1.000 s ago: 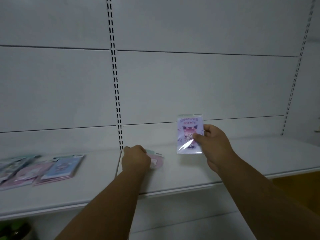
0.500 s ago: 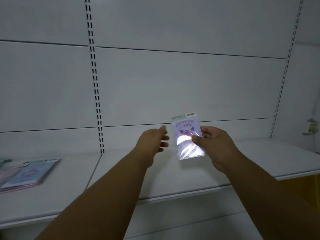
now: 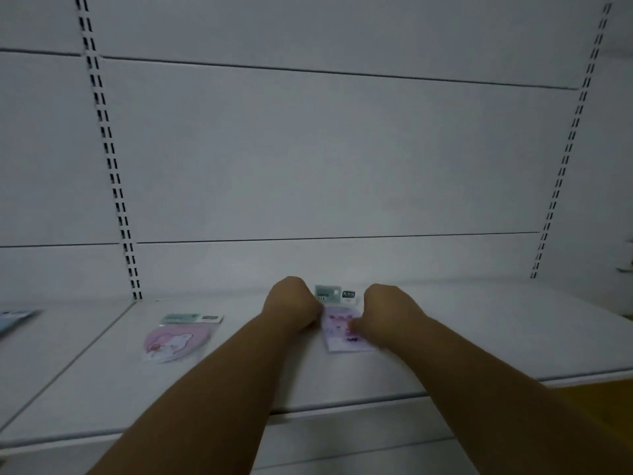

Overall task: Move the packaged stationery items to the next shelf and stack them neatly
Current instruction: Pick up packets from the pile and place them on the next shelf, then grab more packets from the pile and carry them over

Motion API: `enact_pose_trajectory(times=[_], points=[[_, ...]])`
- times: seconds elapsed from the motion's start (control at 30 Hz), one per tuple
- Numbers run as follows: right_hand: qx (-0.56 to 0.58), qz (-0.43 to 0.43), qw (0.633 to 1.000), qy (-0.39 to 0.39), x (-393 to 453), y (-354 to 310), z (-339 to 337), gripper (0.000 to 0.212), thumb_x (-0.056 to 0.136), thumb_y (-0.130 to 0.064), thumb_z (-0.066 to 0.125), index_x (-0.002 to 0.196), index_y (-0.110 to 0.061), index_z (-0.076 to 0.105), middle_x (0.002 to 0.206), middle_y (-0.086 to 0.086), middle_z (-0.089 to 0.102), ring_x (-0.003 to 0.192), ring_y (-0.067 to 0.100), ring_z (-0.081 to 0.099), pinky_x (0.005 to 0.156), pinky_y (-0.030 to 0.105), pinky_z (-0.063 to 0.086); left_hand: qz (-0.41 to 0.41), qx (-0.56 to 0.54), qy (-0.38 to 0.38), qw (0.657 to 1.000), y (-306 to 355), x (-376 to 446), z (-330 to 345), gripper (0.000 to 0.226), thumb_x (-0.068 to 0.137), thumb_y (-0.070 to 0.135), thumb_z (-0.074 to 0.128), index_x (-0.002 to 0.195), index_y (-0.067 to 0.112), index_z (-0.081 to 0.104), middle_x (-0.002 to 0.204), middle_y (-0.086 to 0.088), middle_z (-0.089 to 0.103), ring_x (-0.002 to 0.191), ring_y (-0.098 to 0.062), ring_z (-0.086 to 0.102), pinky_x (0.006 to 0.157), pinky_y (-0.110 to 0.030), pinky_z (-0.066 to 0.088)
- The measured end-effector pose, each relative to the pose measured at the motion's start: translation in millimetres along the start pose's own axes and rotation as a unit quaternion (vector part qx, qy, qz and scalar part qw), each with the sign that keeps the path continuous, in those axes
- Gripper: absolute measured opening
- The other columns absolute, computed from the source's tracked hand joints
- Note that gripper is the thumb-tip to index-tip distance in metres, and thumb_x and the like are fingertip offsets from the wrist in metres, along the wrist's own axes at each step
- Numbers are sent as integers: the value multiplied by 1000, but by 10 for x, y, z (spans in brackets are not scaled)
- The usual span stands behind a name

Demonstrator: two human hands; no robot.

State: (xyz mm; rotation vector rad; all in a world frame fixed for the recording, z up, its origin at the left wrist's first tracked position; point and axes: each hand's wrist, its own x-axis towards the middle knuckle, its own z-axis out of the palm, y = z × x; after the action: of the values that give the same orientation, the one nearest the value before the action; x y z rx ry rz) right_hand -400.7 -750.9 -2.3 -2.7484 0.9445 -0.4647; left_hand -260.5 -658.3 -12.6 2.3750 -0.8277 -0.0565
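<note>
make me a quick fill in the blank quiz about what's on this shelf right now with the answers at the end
Both hands, left hand and right hand, meet at the ____ packet.
The pink round packet lies to that packet's ____.
The pink round packet is touched by ____ hand.
Both packets lie on the white ____.

Answers: purple; left; neither; shelf

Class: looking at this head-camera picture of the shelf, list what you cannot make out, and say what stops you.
- Fingers of the left hand and right hand: hidden behind the knuckles.
- Purple packet: print blurred, sides covered by hands.
- Blue packet: cut off by the left edge.
</note>
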Motion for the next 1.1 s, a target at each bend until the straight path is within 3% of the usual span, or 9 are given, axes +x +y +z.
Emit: enact_pose_trajectory(times=[0.1,0.23,0.53,0.67,0.83,0.97,1.1], points=[[-23,-45,997,51,14,-69,-66,32,81,-38,65,102,-14,60,105,8,61,89,24,60,68,27,42,27,96,44,994,-29,29,22,20,77,32,68,72,14,59,84,-7,68,73,-21,60,63,-27,46],[-12,-130,980,152,14,-546,-351,50,84,-47,60,124,-18,51,116,9,55,104,27,55,83,38,49,43,148,108,982,-205,-61,-251,29,86,44,58,99,19,62,93,1,65,79,-17,57,70,-28,47],[18,-324,931,168,-450,-2822,-456,55,84,-49,56,130,-23,43,124,8,50,110,28,49,88,42,45,-7,175,236,956,-1920,-922,-1832,25,87,43,56,98,22,66,93,2,63,80,-13,59,70,-25,48],[34,-342,926,155,-819,-3781,-264,54,83,-49,55,129,-22,43,123,9,50,111,29,48,88,44,44,-57,202,242,947,-2844,-1385,-2484,27,86,43,54,100,21,65,97,-1,65,85,-18,60,77,-32,52],[54,-345,925,150,-1158,-4686,-24,54,82,-51,55,127,-21,44,121,10,51,108,30,49,85,43,46,-77,205,234,947,-3690,-1721,-3055,28,86,42,54,101,21,65,100,-2,67,90,-19,61,74,-29,47],[58,-331,932,139,-1210,-5093,96,54,82,-51,55,126,-22,45,120,9,53,106,28,51,85,43,48,-80,208,215,951,-4067,-1699,-3321,29,86,39,54,102,19,66,102,-2,69,90,-19,62,71,-26,43],[41,-319,938,130,-1106,-5277,212,53,82,-52,55,126,-22,47,119,8,55,105,28,53,86,42,49,-83,219,219,947,-4259,-1458,-3382,36,86,44,52,107,19,66,105,-4,69,95,-21,63,78,-30,48]])
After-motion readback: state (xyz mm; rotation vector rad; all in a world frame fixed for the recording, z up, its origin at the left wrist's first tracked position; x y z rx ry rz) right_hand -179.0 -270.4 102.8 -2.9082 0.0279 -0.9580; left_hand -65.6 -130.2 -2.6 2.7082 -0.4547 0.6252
